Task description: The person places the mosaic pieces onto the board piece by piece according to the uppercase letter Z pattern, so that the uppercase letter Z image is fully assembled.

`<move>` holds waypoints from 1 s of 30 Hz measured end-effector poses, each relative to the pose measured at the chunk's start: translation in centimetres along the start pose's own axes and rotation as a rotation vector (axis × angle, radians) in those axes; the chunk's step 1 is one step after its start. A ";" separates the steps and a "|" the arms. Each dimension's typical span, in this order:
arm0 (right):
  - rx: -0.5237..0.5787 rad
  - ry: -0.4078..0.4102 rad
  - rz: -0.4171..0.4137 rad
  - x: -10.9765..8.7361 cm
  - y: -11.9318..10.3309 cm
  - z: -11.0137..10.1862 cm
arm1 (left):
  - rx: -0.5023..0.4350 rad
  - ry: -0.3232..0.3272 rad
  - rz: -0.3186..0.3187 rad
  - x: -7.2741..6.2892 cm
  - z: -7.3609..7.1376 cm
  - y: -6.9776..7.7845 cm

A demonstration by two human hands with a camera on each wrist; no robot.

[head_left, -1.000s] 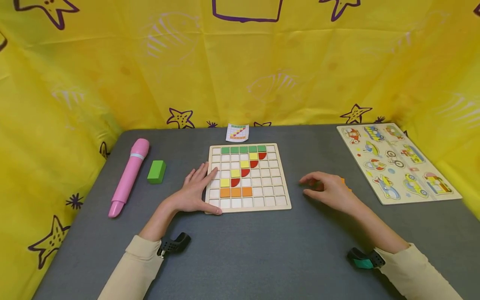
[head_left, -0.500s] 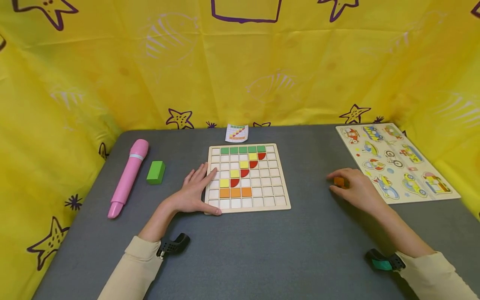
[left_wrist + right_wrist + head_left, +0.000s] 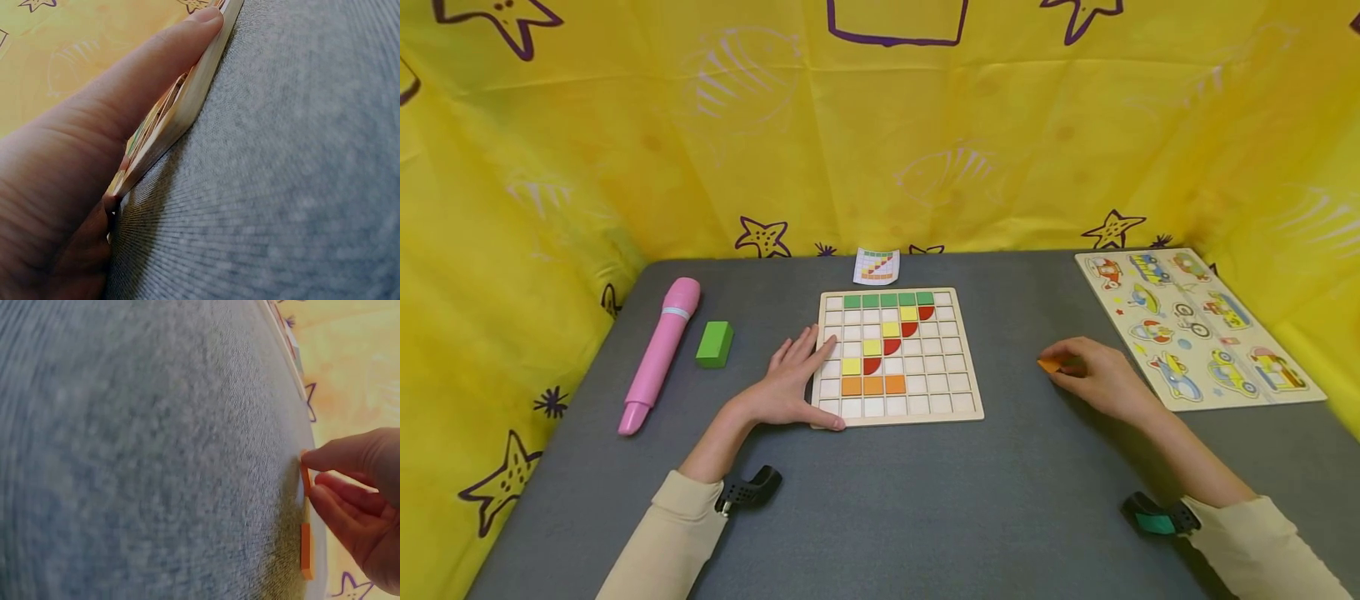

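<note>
My left hand (image 3: 784, 388) rests with spread fingers on the left edge and near-left corner of a wooden grid board (image 3: 973, 400). In the left wrist view, the thumb (image 3: 125, 87) lies straight along the board's rim. Green, yellow, red and orange tiles fill some cells, with three orange tiles (image 3: 873, 385) in a row near the front. To the right of the board, my right hand (image 3: 1101, 379) pinches an orange tile (image 3: 1048, 365) between thumb and fingertips. A second orange piece (image 3: 306, 551) shows close by in the right wrist view; the hand hides it in the head view.
A small pattern card (image 3: 876, 267) lies behind the board. Left of it are a green block (image 3: 714, 344) and a pink toy microphone (image 3: 658, 354). A vehicle puzzle board (image 3: 1198, 329) lies at the right. Yellow cloth (image 3: 880, 125) hangs behind the dark table (image 3: 925, 508).
My right hand moved right to the orange pieces, then slightly back left, and now pinches an orange tile. The left hand stayed on the board.
</note>
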State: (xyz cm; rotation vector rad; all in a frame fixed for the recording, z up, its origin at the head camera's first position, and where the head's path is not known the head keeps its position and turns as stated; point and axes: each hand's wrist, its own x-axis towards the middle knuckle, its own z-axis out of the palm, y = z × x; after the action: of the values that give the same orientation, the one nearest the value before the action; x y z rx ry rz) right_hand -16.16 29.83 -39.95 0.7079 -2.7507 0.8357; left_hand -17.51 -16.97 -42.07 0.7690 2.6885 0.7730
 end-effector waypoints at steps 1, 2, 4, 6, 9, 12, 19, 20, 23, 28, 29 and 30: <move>0.002 -0.006 0.009 0.0 -0.1 0.0 | -0.002 -0.001 0.001 0.0 0.0 0.0; -0.001 -0.009 0.022 0.1 -0.1 0.0 | -0.003 -0.002 0.001 0.0 0.0 0.0; -0.016 -0.012 0.052 0.1 -0.2 0.0 | -0.006 -0.003 0.002 0.0 0.0 0.0; -0.036 -0.011 0.079 0.1 -0.3 0.0 | -0.007 -0.004 0.001 0.0 0.0 0.0; -0.038 -0.017 0.083 0.1 -0.3 0.1 | -0.007 -0.003 0.002 0.0 0.0 0.1; -0.031 -0.020 0.064 0.1 -0.3 0.3 | -0.006 -0.002 0.003 0.0 0.0 0.0; -0.062 -0.002 0.056 0.2 -0.5 0.6 | -0.004 -0.001 0.004 0.0 0.0 -0.1; -0.067 0.001 0.056 0.2 -0.5 0.7 | -0.005 -0.001 0.003 0.0 0.0 -0.1; -0.064 0.006 0.048 0.4 -0.5 0.9 | -0.007 -0.003 0.001 0.0 0.0 -0.1; -0.021 -0.001 0.054 0.9 -1.0 1.3 | -0.010 -0.010 0.000 0.0 0.0 -0.1; -0.011 -0.006 0.060 1.0 -1.2 1.4 | -0.010 -0.012 -0.002 0.0 0.0 -0.1; 0.000 -0.011 0.064 1.1 -1.4 1.5 | -0.009 -0.014 -0.003 0.0 0.0 -0.1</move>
State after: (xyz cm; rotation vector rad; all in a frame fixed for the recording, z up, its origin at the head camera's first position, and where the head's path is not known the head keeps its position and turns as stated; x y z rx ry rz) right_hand -16.50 27.49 -40.18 0.6291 -2.7969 0.8475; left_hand -17.58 -17.02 -42.08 0.7647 2.6714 0.7762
